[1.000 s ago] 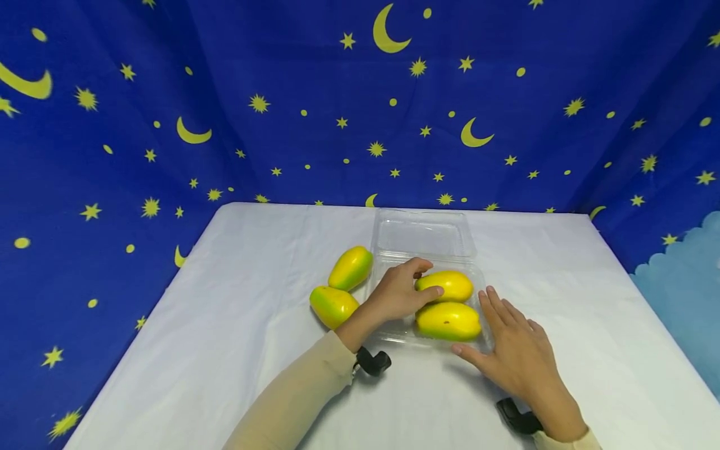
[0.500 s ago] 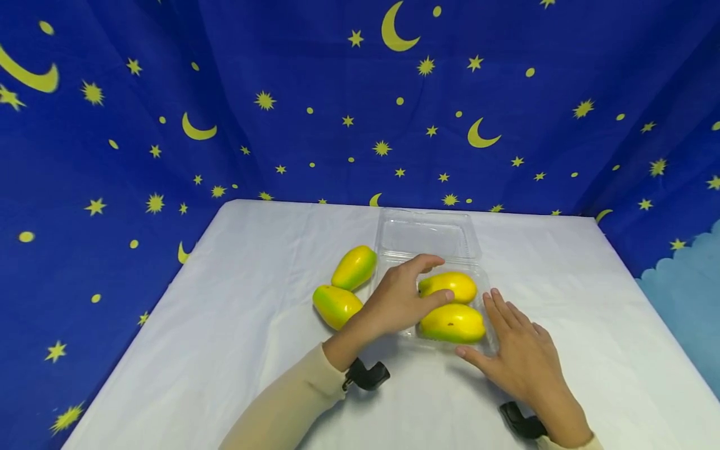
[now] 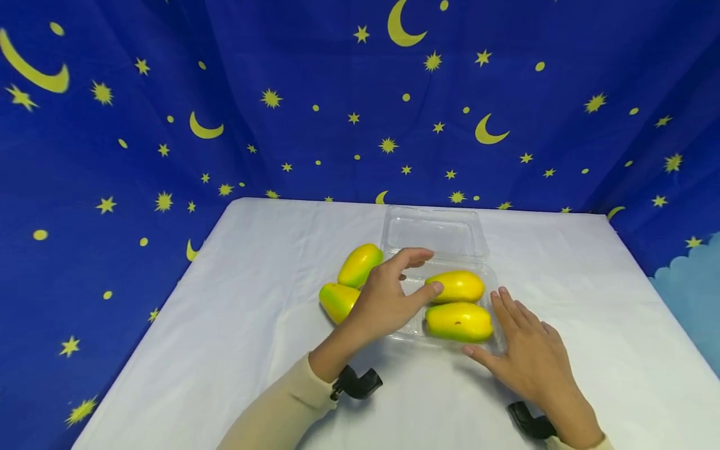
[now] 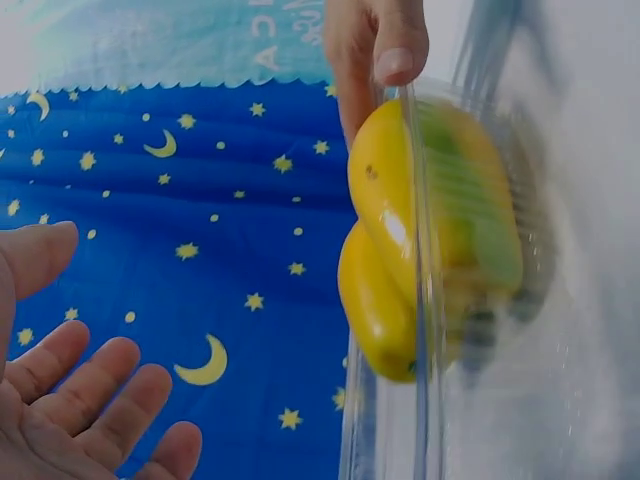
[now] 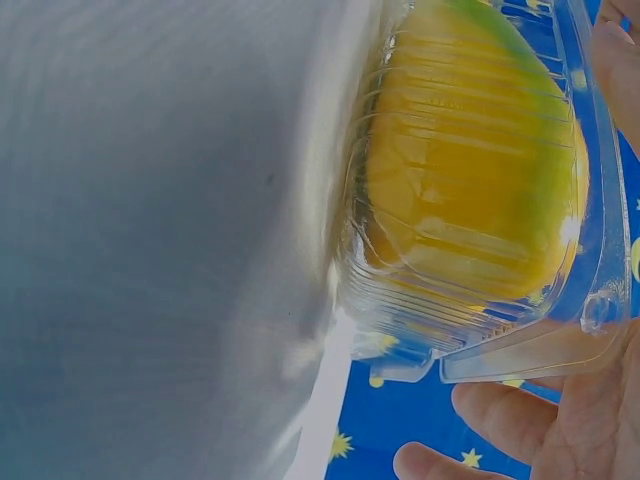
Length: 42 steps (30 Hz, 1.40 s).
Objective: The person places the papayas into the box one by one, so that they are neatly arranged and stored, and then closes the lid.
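Two yellow-green mangoes lie side by side in the right part of an open clear plastic clamshell box (image 3: 413, 328): a rear mango (image 3: 458, 286) and a front mango (image 3: 459, 322). My left hand (image 3: 385, 300) hovers over the box's left part, thumb and fingers spread with nothing between them; its thumb tip overlaps the rear mango's left end in the head view. In the left wrist view its fingers (image 4: 95, 395) are apart from the box. My right hand (image 3: 531, 356) is at the box's right edge, fingers extended, thumb near the front corner.
Left of the box, two more mangoes lie on the white cloth: a farther mango (image 3: 360, 265) and a nearer mango (image 3: 337, 301), partly behind my left hand. The box's lid (image 3: 433, 232) lies folded back. A blue star-patterned curtain (image 3: 315, 81) surrounds the table.
My left hand has drawn back leftward from the rear mango, its fingers now off it. The right hand keeps its place at the box's edge. The head view has shifted slightly.
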Motion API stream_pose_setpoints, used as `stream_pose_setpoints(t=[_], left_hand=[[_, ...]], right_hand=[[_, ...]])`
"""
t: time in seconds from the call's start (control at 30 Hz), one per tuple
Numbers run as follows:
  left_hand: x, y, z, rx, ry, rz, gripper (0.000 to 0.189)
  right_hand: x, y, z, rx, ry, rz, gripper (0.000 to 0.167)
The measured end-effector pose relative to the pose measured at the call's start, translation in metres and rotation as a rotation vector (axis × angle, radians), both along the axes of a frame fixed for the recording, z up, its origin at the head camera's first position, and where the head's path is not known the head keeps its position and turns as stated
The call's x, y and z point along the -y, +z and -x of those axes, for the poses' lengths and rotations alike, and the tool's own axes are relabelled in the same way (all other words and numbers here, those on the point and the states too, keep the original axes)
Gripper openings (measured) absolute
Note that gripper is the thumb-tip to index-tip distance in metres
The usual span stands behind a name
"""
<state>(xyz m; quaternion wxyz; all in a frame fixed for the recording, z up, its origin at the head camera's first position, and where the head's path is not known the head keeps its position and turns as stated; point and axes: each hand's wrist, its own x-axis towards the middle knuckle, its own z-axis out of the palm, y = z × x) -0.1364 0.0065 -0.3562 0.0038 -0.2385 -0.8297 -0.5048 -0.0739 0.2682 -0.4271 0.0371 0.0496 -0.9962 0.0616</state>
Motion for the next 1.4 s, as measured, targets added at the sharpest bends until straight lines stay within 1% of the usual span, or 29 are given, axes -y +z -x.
stream_pose_setpoints(t=[0.1,0.17,0.27,0.47,0.67,0.73,0.83,1.0,1.1,1.2,1.27,1.4], left_hand=[[0.008,0.002,0.002,-0.032,0.024,-0.030,0.049],[0.015,0.002,0.003,-0.040,0.036,-0.042,0.049],[0.027,0.000,0.007,-0.045,0.040,-0.059,0.049],[0.049,-0.011,0.014,-0.058,0.044,-0.091,0.046],[0.065,-0.025,0.018,-0.019,0.103,-0.091,0.045],[0.072,-0.030,0.019,-0.007,0.115,-0.075,0.046],[0.083,-0.035,0.022,-0.003,0.114,-0.039,0.049],[0.104,-0.046,0.025,-0.041,0.115,0.059,0.050],[0.116,-0.053,0.024,-0.050,0.122,0.138,0.050],[0.126,-0.060,0.020,-0.049,0.115,0.188,0.050],[0.131,-0.065,0.018,-0.054,0.112,0.208,0.050],[0.138,-0.072,0.016,-0.067,0.090,0.211,0.051]], right_hand=[[-0.002,0.002,0.001,-0.012,0.003,-0.002,0.116],[-0.003,0.003,0.001,-0.006,0.002,-0.004,0.116],[-0.003,0.004,0.001,-0.003,-0.001,-0.006,0.116],[-0.006,0.003,0.000,-0.012,0.001,-0.010,0.115],[-0.008,0.002,-0.001,-0.008,0.001,0.002,0.115],[-0.008,0.002,-0.001,-0.016,0.004,0.005,0.115],[-0.008,0.002,-0.001,-0.029,0.007,0.004,0.114],[-0.008,0.001,-0.001,-0.024,0.002,0.012,0.114],[-0.006,0.000,0.000,-0.011,0.000,0.023,0.114],[-0.004,-0.001,0.000,-0.006,0.000,0.025,0.114],[-0.004,-0.002,0.000,-0.013,0.001,0.022,0.114],[-0.002,-0.003,-0.001,-0.012,-0.002,0.030,0.114]])
